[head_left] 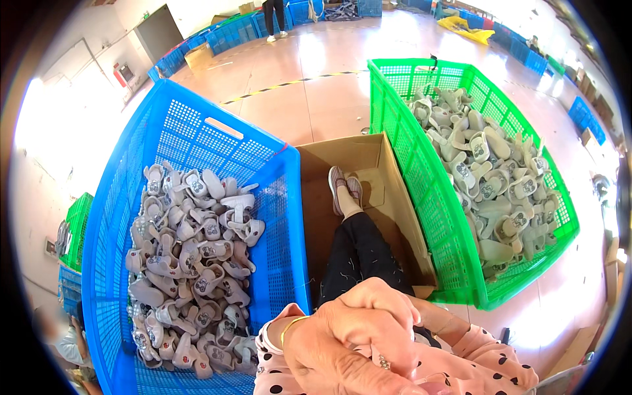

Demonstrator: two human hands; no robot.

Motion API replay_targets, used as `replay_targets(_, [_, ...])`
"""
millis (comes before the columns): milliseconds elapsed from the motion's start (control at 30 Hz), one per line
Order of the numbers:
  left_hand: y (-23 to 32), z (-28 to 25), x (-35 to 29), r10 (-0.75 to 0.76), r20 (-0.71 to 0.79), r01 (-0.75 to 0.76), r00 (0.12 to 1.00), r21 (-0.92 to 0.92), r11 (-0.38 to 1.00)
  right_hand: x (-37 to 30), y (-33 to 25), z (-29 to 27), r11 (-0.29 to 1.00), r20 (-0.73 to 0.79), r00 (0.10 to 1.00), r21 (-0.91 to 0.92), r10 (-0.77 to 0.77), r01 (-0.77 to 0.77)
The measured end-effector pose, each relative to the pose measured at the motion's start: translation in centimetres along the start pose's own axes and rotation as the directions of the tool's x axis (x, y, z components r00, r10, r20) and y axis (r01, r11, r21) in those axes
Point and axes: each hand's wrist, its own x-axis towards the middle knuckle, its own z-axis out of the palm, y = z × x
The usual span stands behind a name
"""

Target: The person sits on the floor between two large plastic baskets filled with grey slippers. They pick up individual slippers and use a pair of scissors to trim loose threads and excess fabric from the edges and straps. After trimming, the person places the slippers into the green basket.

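Note:
My left hand, with a yellow bangle at its wrist, is raised close in front of my chest. Its fingers are curled in, and what they hold, if anything, cannot be made out. A small row of silver beads shows by the curled fingers. From the right, my right hand reaches in behind the left one, which hides its fingers. Piled grey shoes with small printed pictures fill much of the blue basket on the left. More grey shoes lie heaped in the green basket on the right.
Between the baskets, my crossed feet in striped shoes rest in an open cardboard box. Black-and-yellow tape crosses the floor. Blue crates line the back, where a person stands. Another person is at far left.

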Motion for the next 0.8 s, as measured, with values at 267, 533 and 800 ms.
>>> replay_targets(267, [-1.3,-3.6,-10.5,-0.625,-0.311,0.682,0.717,0.502,0.532,-1.7,-0.1,-0.7,0.972,-0.031,0.999,0.233,-0.019,0.026])
replay_targets(533, [-3.5,-0.8,-21.7,-0.896,-0.335,0.946,0.292,0.238,0.219,-3.8,0.3,3.1,0.921,0.008,1.0,0.389,-0.022,0.017])
replay_targets(800, [-5.9,-3.5,-24.7,-0.984,-0.116,0.98,0.134,-0.131,0.149,-4.3,1.3,3.8,0.954,-0.218,0.94,-0.205,-0.261,0.217])
